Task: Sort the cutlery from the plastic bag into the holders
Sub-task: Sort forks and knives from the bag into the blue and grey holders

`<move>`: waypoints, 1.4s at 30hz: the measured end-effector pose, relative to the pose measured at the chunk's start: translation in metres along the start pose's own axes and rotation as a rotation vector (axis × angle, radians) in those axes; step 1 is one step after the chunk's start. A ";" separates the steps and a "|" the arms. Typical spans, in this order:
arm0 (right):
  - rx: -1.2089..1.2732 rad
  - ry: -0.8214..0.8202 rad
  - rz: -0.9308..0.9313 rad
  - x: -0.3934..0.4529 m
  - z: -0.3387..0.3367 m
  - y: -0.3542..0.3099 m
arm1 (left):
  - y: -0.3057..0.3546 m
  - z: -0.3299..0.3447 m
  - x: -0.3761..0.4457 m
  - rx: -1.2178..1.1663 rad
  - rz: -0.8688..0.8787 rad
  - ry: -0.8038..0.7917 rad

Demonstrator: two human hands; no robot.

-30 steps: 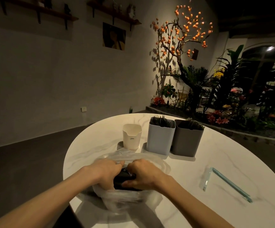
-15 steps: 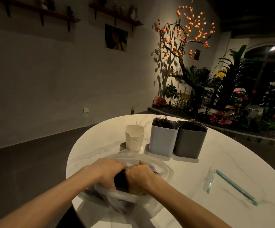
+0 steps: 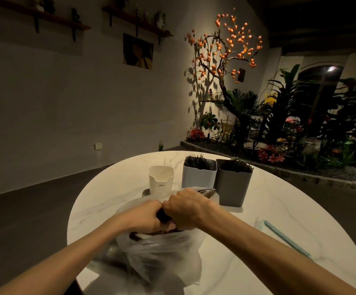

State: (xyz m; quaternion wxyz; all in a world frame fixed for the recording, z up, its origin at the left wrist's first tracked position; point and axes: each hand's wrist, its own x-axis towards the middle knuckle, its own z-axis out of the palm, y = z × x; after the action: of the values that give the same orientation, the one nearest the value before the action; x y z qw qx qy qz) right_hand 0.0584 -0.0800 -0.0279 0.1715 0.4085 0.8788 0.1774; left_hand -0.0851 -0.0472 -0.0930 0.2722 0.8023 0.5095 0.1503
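Three holders stand in a row at the far side of the round, white marbled bench. The white holder on the left is small, with rounded corners, a notched front lip and small lettering; nothing shows above its rim. The pale grey holder in the middle is a taller, smooth-walled box with dark forks standing in it, tines up. Touching its right side, the dark grey holder of like shape carries more dark cutlery, too dim to tell which kind.

Nearer the person lies the plastic bag, thin, translucent and crumpled, with dark cutlery showing dimly through it. Both hands are at its mouth, pressed together. The left hand is curled into the bag opening, and whether it grips the film or cutlery cannot be told. The right hand is fisted round a bundle of dark cutlery whose glossy ends stick out past the knuckles toward the holders.

At the right of the bench lies a slim pale blue straw in a clear wrapper.
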 end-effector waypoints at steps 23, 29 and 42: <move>1.851 0.923 0.550 -0.060 0.095 0.090 | 0.103 0.071 0.064 -1.139 0.061 -0.238; 1.948 0.922 0.687 -0.047 0.152 0.087 | 0.096 0.126 0.094 -1.162 -0.041 -0.151; 1.923 0.819 0.783 -0.048 0.199 0.090 | 0.077 0.144 0.106 -1.117 -0.093 -0.138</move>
State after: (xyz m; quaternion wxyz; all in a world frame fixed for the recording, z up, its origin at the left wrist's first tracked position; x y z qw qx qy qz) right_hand 0.2357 -0.0289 -0.1540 -0.5864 0.5306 0.4513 -0.4135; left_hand 0.0927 -0.0185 -0.1678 0.6945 0.5210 0.3686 0.3323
